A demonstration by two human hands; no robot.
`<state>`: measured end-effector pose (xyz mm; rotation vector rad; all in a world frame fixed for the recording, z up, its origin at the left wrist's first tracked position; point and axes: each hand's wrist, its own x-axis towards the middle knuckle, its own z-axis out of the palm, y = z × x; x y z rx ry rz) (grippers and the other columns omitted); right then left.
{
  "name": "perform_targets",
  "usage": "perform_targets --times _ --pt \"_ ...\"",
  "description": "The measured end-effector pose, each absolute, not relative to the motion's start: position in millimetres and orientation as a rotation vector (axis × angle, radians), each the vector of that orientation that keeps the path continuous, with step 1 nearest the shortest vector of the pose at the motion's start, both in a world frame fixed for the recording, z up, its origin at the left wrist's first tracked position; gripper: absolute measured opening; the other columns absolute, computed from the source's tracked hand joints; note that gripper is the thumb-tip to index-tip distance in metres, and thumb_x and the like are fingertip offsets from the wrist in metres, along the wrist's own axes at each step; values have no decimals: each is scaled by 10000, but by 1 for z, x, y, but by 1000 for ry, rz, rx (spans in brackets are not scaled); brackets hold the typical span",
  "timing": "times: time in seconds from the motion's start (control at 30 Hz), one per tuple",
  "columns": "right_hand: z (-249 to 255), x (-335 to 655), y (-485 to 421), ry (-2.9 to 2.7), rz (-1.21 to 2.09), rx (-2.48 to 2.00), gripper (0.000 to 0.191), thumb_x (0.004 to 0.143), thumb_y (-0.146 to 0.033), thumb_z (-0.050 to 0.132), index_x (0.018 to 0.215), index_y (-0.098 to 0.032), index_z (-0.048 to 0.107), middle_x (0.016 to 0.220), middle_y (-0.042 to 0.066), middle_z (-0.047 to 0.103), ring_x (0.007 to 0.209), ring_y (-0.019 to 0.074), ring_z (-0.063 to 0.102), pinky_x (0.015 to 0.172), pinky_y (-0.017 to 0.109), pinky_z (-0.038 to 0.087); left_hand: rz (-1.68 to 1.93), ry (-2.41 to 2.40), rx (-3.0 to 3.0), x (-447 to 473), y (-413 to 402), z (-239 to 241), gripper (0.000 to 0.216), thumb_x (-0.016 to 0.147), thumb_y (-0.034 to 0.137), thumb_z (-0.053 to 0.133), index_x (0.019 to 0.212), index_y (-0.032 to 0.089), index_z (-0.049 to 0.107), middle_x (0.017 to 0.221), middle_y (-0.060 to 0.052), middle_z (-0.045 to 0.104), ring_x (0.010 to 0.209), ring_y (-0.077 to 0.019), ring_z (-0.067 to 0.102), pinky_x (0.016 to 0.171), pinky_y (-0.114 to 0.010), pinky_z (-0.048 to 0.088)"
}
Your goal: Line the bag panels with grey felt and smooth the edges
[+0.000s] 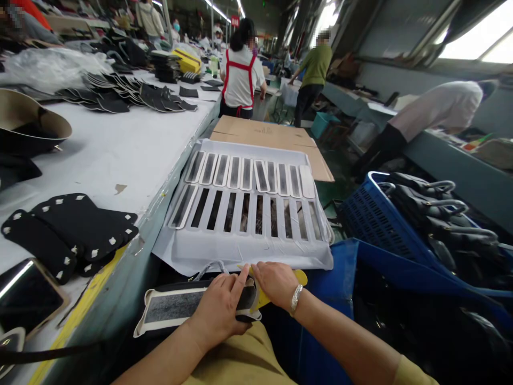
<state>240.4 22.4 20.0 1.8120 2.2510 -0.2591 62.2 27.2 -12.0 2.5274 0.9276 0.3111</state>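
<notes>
The black bag piece lies across my lap, just below the near edge of a white tray, its long grey panel framed in cream and facing up. My left hand lies over its right half, fingers across the top and thumb at the lower edge, gripping it, with the index finger pointing at my other hand. My right hand is at the piece's right end, fingers curled together and pinching a yellow tool, which shows on both sides of my fist; what its tip touches, I can't tell.

Just beyond my hands, the white tray carries a row of cream-edged strips, one of them tilted against its neighbour. Nearer me runs a row of slots, with one more strip at its left end. A flat sheet of cardboard is behind the tray.

To my left, the tabletop bears overlapping black pieces with small white tabs, a pile of black panels and crumpled clear plastic. To my right, a blue crate is full of black bags with handles. Farther off, one person in a white top with red straps stands, and another in pale clothing bends over a bench.
</notes>
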Motion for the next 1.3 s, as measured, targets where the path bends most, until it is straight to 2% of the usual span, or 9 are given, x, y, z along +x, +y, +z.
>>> perform_targets --times 0.13,0.3,0.5,0.7,0.87,1.3 --pt "20 243 27 2296 -260 1737 343 965 -270 260 923 -167 585 763 76 657 733 202 645 596 275 432 217 948 2502 64 32 -10 1105 522 418 733 1426 152 157 1028 -105 588 911 -271 535 891 -426 420" --pt "20 246 35 2339 -303 1753 456 976 -342 192 830 -178 592 734 68 669 705 214 653 578 290 424 248 991 2481 63 30 -11 1101 531 423 691 1431 130 127 1125 -128 579 1012 -284 529 967 -427 369" --pt "16 248 43 2392 -385 1687 483 978 -375 183 830 -174 597 793 70 682 738 193 652 607 273 411 138 1113 2454 66 28 -5 1073 494 480 677 1386 61 253 1213 -193 549 1128 -319 499 1062 -458 270" --pt "14 251 44 2422 -390 1639 496 978 -388 169 863 -168 599 807 80 680 739 191 648 605 270 401 45 1135 2465 70 27 -3 1017 476 459 675 1333 17 351 1273 -227 505 1150 -330 487 1070 -448 275" --pt "16 251 42 2398 -411 1668 501 979 -392 172 859 -167 604 805 79 680 745 191 649 615 271 404 50 1132 2481 70 26 -2 993 490 446 668 1324 -3 368 1262 -231 515 1137 -327 497 1069 -442 289" --pt "14 249 38 2354 -445 1727 509 978 -397 162 852 -185 607 797 71 689 737 191 655 620 273 422 133 1098 2453 68 27 -4 948 492 429 674 1315 64 377 1250 -205 532 1131 -332 509 1057 -473 303"
